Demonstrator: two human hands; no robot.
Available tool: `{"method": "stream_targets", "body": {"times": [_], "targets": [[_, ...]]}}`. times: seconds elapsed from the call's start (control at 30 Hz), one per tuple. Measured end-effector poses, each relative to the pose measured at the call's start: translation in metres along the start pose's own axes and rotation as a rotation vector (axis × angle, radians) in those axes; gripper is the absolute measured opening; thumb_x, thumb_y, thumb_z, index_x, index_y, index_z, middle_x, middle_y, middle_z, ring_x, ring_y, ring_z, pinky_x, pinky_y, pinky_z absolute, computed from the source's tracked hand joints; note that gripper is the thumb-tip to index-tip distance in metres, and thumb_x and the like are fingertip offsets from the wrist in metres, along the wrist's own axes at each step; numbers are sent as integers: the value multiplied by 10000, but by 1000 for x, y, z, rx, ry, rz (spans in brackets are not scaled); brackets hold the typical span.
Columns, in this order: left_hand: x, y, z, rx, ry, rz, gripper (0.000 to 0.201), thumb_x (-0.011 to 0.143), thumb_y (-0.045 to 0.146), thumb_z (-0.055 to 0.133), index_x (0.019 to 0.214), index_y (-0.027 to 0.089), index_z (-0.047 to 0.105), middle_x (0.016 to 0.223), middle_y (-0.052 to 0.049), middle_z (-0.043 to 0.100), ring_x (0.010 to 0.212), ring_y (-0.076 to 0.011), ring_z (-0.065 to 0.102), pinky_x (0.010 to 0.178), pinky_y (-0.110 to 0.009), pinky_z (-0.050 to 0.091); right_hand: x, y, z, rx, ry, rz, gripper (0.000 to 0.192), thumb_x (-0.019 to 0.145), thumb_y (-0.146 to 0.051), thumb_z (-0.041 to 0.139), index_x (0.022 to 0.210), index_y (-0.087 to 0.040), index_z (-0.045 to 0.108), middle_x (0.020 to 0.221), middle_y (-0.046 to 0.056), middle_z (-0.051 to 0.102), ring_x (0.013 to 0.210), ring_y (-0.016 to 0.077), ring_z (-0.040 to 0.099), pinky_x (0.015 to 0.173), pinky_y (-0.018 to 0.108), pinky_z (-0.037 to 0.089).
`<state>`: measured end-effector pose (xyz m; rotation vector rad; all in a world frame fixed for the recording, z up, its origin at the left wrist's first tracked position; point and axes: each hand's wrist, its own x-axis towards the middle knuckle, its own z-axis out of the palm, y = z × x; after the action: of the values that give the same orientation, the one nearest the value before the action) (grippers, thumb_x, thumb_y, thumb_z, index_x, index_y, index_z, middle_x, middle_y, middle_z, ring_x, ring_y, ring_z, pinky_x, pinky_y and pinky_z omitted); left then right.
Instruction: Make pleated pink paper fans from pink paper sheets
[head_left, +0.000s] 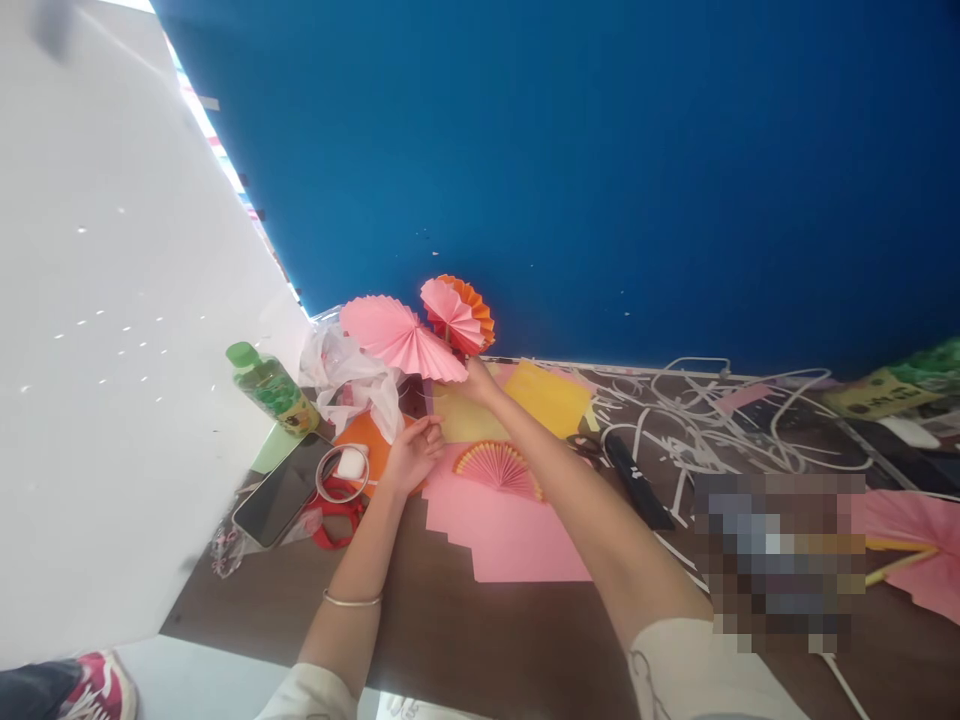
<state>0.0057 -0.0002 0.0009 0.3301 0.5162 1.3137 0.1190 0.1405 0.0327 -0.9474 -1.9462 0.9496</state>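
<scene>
The pink paper fan (401,338), pleated and spread open, stood raised at about twelve o'clock from the person, just before the blue wall (600,180). Nearest the camera, the two forearms reached forward over the brown table (465,630), the left one with a thin bangle (352,600) at the wrist. A stack of pink paper sheets (510,535) lay between the arms, and on its far edge lay a small half-round fan (499,468) of pink and orange pleats. The left hand (411,455) hovered at eleven o'clock with fingers loosely curled and part open, gripping nothing that could be seen, just below the pink paper fan. At its ten o'clock lay a dark phone (281,490), a roll of tape (341,473) and a red pair of scissors (335,520). Farther on, the right hand (474,380) was closed at the base of the fans, pinching where the pink paper fan met a smaller pink and orange rosette (459,315) at one o'clock of it. Yellow sheets (551,398) lay just right of that hand. A green bottle (274,388) and a crumpled plastic bag (352,385) sat at ten o'clock, and white paper strips (697,420) sprawled at two o'clock.
</scene>
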Motion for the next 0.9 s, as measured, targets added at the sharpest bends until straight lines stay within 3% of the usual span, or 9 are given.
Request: {"method": "stream_targets", "body": {"times": [0.1,0.23,0.33,0.43,0.53,0.67,0.9], "targets": [[0,0,0,1,-20,1,189,813,175,456,863,95,619,561,30,349,434,-45,288,415,-165,247,-28,-2,-23,-151,-8,71,589,697,-234,581,1247,-140,391,1173,138,557,1098,256,505,914,413,408],[-3,0,1,12,-21,5,184,793,176,475,858,89,624,572,25,365,441,-45,305,418,-169,254,-81,-7,-85,-346,-41,179,492,732,-228,553,1206,-133,462,1266,156,481,1209,268,410,1001,416,321],[-6,0,3,15,-6,15,190,782,177,477,858,87,626,569,24,369,445,-49,313,419,-174,262,-122,-15,-137,-454,-69,277,295,778,-224,493,1052,-156,578,1136,127,579,1068,251,528,925,385,391],[-9,0,4,39,13,17,189,769,181,486,859,92,626,572,22,377,446,-52,320,415,-173,263,-161,-19,-171,-653,-170,361,225,821,-248,439,939,-180,619,987,88,629,880,211,592,784,323,450],[-11,-1,4,48,-3,20,186,774,177,480,865,98,622,570,23,382,447,-51,328,420,-171,277,-196,-16,-181,-891,-198,447,246,810,-241,465,996,-153,601,1022,134,596,917,239,575,768,317,432],[-13,-5,3,55,-20,2,186,783,168,473,876,101,619,570,22,393,442,-51,333,417,-170,284,-221,2,-177,-975,-169,507,354,794,-234,498,1128,-117,513,1067,159,552,897,237,578,726,293,426],[-14,-5,4,75,-27,-5,187,775,150,475,878,86,617,577,16,400,444,-55,350,426,-174,306,-211,16,-181,-1105,-77,506,241,803,-111,419,1005,-72,544,1018,184,547,967,259,522,795,325,385]]}}
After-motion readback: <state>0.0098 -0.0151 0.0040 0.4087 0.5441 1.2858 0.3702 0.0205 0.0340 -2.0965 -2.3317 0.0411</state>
